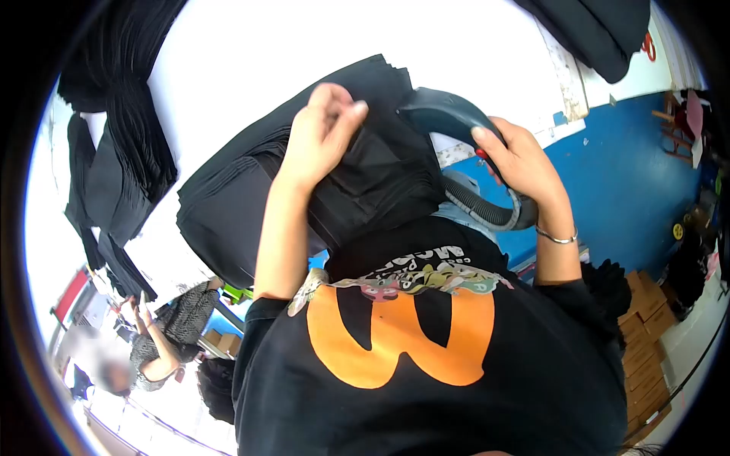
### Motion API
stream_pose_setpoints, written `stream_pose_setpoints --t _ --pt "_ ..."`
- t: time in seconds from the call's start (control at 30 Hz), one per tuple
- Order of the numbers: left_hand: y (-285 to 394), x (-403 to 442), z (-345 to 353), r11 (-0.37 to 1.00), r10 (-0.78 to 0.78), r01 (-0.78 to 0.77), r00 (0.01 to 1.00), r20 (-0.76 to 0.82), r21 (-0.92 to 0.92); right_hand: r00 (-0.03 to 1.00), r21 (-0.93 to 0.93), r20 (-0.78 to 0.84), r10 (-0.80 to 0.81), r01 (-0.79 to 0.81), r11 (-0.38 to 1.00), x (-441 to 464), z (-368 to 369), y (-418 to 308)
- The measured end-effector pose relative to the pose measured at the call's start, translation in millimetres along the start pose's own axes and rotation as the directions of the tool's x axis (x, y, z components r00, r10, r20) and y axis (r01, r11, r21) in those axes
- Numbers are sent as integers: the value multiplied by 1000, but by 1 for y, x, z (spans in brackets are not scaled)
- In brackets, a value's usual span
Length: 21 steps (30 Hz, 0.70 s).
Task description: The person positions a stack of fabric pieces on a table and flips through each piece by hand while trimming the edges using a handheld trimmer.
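Gripping dark hose tool [449,115] in right hand [525,163], just right of black cloth stack [372,178] on white worktop [228,57]. Holding left hand [327,129] half-open over stack, fingers loosely curled.

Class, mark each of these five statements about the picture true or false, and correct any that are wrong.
1. The right hand grips a dark, curved handheld tool. True.
2. The left hand is gripping a white ceramic mug. False: no mug shows; the left hand is over the folded black fabric.
3. A silver-coloured metal bangle is on the right wrist. True.
4. The ribbed hose near the right hand is bright yellow. False: the ribbed hose is dark grey.
5. The wearer's black shirt has a large orange print on the front. True.
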<state>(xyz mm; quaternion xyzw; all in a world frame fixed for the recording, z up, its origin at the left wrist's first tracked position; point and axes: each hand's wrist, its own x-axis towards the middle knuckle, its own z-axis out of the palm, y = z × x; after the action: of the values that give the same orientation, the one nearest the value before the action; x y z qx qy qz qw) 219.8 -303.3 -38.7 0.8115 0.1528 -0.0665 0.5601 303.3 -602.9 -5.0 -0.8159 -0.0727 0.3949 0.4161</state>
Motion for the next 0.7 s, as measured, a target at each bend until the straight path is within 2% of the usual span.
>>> stream_pose_setpoints --t 0.03,0.1,0.17,0.23,0.3,0.37,0.43,0.47,0.5,0.57,0.63,0.67,0.7 --pt "-5 10 13 976 98 -57 977 -191 209 1000 15 -17 9 -9 1000 5 3 -3" --pt "-2 21 28 823 263 -96 938 -225 560 990 -46 -79 -117 114 992 27 11 -18" --pt "-15 29 35 773 442 -234 865 -237 589 984 22 -92 -152 155 988 39 16 -19" --pt "-22 25 30 855 284 -125 925 -253 503 975 125 -134 -176 193 973 34 18 -15" --pt "-24 19 27 917 135 -22 957 -258 398 985 -6 41 -166 167 986 14 1 -1" --pt "-21 18 33 961 62 9 967 -246 278 979 -44 27 -202 203 978 2 -3 15" --pt "-26 19 31 943 101 -30 975 -197 333 949 2 -45 -313 313 950 15 10 13" --pt "-31 18 31 951 124 -57 971 -206 305 948 -15 -78 -308 308 951 24 13 5" --pt "-33 19 32 958 149 -85 964 -222 275 972 11 -81 -221 223 975 35 19 -3" --pt "-21 16 32 963 126 -65 966 -226 260 981 48 -88 -171 176 983 43 27 -4" --pt "-11 14 32 996 -36 53 972 -233 68 964 81 -30 -263 265 961 24 16 9" --pt "-12 17 30 999 -11 22 977 -214 49 965 102 61 -255 248 963 11 5 18" --pt "-11 21 28 998 -14 26 975 -223 51 988 96 98 -120 111 989 -2 -2 21"
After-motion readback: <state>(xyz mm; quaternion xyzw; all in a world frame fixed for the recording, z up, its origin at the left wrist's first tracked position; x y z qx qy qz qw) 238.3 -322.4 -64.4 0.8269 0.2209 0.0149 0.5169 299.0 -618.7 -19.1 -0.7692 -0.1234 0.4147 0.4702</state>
